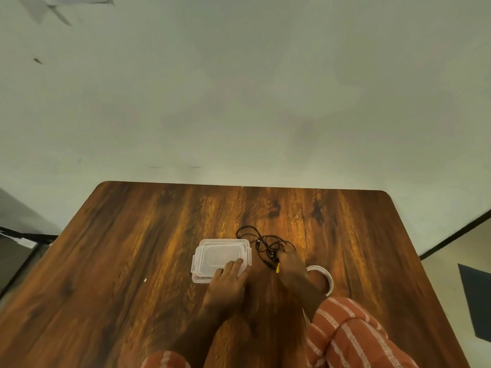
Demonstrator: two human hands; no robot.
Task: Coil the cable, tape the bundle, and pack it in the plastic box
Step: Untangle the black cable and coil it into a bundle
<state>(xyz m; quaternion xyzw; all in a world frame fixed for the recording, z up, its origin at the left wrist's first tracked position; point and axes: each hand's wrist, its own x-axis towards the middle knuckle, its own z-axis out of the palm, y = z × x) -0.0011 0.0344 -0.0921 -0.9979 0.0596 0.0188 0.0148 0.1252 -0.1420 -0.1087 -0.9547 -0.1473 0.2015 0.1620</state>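
Note:
A clear plastic box (212, 254) with its lid on sits in the middle of the wooden table (119, 248). My left hand (228, 282) rests flat on the box's near right corner, fingers spread. A thin black cable (261, 239) lies in a loose tangle just right of the box, with small yellow plugs at its near end. My right hand (292, 269) reaches into the tangle, fingertips on the cable near the yellow plugs; whether it grips the cable is hard to tell. A white tape roll (325, 274) lies right of that hand.
The table's far edge meets a pale wall. Its right edge drops to the floor, where a dark mat (475, 301) lies. A tiny white scrap (145, 280) sits left of the box. Orange striped sleeves cover both forearms at the bottom.

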